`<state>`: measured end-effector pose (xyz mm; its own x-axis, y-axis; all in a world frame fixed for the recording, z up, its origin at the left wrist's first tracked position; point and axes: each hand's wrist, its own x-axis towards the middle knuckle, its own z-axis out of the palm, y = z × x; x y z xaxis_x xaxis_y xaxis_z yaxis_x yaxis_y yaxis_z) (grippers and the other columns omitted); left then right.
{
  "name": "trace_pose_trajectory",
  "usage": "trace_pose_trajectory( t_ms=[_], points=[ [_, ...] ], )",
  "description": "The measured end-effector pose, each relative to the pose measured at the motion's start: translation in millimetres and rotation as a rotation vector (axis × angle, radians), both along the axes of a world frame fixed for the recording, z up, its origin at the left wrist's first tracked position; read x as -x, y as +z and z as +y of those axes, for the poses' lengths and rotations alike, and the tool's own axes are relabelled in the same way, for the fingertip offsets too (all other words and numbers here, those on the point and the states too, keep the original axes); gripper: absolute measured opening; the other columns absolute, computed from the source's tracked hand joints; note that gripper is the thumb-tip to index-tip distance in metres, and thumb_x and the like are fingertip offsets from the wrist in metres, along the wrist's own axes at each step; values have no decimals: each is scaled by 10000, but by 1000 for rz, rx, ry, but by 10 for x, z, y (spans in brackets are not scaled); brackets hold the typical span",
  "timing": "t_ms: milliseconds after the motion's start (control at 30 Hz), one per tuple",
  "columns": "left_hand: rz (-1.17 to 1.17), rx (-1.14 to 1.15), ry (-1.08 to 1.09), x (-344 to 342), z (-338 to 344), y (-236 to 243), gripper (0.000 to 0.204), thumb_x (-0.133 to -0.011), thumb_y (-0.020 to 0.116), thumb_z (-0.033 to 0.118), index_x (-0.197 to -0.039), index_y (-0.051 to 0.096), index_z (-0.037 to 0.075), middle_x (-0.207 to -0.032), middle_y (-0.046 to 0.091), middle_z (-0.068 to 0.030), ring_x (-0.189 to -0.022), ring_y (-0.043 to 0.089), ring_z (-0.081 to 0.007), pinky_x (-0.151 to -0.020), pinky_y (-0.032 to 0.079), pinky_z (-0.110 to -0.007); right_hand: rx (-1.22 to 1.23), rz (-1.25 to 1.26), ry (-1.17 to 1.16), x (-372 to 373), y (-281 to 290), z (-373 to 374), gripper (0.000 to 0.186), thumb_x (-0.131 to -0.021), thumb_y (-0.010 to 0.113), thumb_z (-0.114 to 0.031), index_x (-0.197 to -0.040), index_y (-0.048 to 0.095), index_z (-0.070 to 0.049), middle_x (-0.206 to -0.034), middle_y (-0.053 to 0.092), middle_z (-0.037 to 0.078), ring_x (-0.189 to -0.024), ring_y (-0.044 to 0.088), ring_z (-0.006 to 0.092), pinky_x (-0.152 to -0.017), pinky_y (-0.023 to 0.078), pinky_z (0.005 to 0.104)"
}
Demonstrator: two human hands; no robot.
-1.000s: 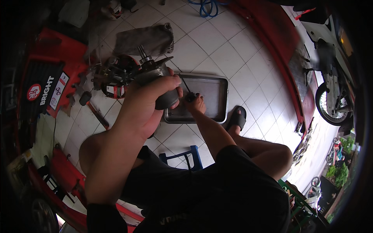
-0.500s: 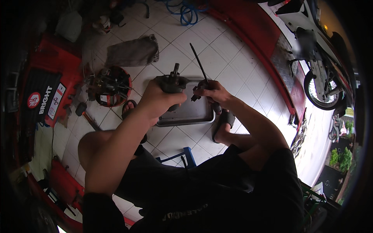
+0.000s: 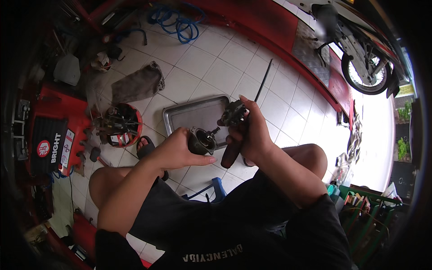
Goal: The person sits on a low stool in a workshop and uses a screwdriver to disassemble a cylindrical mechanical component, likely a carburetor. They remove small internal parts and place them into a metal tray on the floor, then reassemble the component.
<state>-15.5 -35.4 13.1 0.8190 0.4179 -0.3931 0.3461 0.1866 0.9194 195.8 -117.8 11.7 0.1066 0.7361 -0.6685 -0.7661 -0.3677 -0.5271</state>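
My left hand (image 3: 176, 152) is wrapped round a dark, cup-shaped metal motor housing (image 3: 198, 143), thumb along its near side. The housing is tilted, its open end toward my right hand, and a shiny shaft (image 3: 213, 132) sticks out. In my right hand (image 3: 255, 128) is a dark, round, toothed-looking part (image 3: 234, 113), pinched between thumb and fingers. The same hand also keeps hold of a long screwdriver (image 3: 264, 80), its dark handle below the palm and its blade pointing away. The two parts are close but apart. Under them lies a grey metal tray (image 3: 167, 118).
At the left stand a red bucket of tools (image 3: 139, 119), a hammer (image 3: 96, 154) and a red toolbox (image 3: 67, 103). A grey rag (image 3: 137, 84) and a blue hose (image 3: 180, 27) lie farther off. A blue metal stand (image 3: 218, 189) is near my knees; a motorcycle (image 3: 366, 67) stands far right.
The housing has tipped from shaft-up so its open end now shows. My right hand has brought the dark part up, and the screwdriver leans right. The whole view has shifted.
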Motion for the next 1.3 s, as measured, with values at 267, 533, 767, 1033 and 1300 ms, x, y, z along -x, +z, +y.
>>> trace_pose_trajectory(
  t_ms=[267,533,767,1033,1300],
  points=[
    [41,366,136,17,49,-71,636,-845,762,161,-1374,423,62,-1245,568,-76,-1196,524,-164,-1010,423,-318,-59,-141,81,-5,126,56,499,-815,815,-468,-1025,621,-59,-808,551,23,-596,472,130,-611,462,349],
    [-38,291,180,-142,-15,0,567,-885,766,206,-1338,458,60,-1176,585,-60,-1075,568,-137,-916,466,-285,-35,-211,-13,-32,65,69,445,-809,839,-437,-927,655,-50,-762,580,27,-556,485,122,-538,442,311],
    [-82,301,195,-231,-24,-1,513,-913,738,228,-1324,484,54,-1029,604,-13,-851,556,-79,-692,444,-235,-40,-253,44,-81,12,80,400,-821,847,-387,-912,636,-59,-770,612,20,-521,475,102,-514,425,278],
    [-156,117,221,-170,9,68,575,-902,745,229,-1370,474,35,-1205,583,-68,-1132,554,-161,-992,442,-308,-255,-648,200,-95,7,-10,453,-774,902,-332,-919,564,-67,-747,595,-17,-588,510,44,-517,388,204],
    [-196,-104,180,-73,107,16,683,-837,794,211,-1389,452,-1,-1222,605,-104,-1143,584,-184,-1008,454,-323,-442,-724,256,-192,70,-11,428,-777,878,-199,-1063,620,-11,-917,667,32,-567,460,-10,-513,330,172]
  ],
)
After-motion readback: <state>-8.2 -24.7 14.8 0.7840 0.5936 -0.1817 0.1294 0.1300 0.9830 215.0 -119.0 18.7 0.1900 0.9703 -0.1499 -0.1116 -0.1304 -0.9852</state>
